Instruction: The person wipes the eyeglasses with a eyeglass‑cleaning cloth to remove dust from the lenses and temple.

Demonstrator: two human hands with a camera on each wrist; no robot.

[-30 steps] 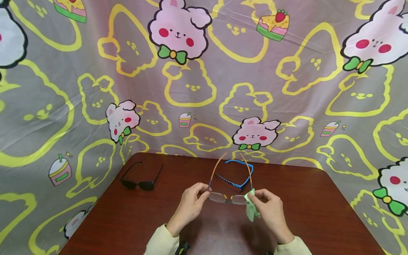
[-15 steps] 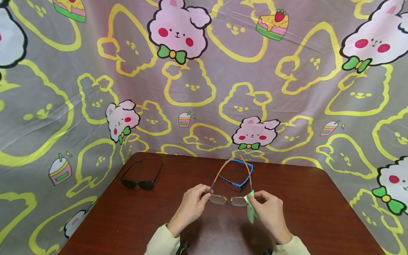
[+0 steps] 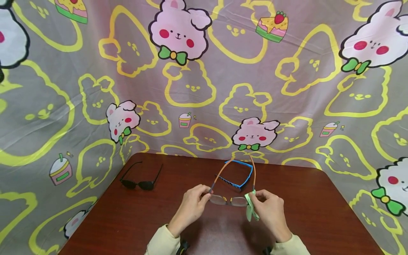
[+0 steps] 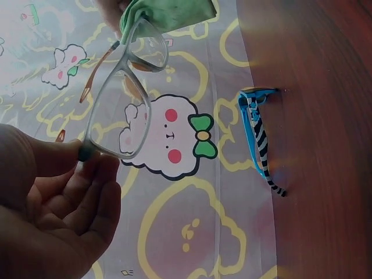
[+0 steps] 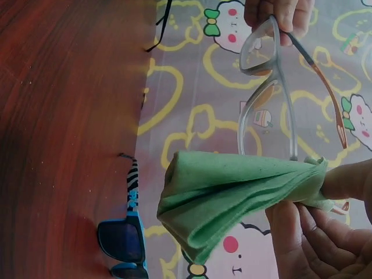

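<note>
Clear-framed eyeglasses (image 3: 218,199) with orange-brown temples are held above the table, temples unfolded and pointing away. My left hand (image 3: 192,204) pinches the left hinge corner between thumb and fingers, as the left wrist view also shows. At the opposite corner, my right hand (image 3: 269,211) pinches a folded light green cloth (image 5: 232,192) round the frame's end. The cloth hides that hinge and part of the right lens, and its loose end hangs below the fingers.
Blue-framed sunglasses (image 3: 250,175) with zebra-striped temples lie on the table behind the held pair. Black sunglasses (image 3: 146,185) lie at the left. A brown wooden table (image 3: 127,226) meets a patterned curtain (image 3: 197,71) at the back and sides.
The far ends of the eyeglasses' temples have swung slightly right, and the right temple has spread outward. The green cloth has shifted a little with the right fingers. Both hands keep their hold.
</note>
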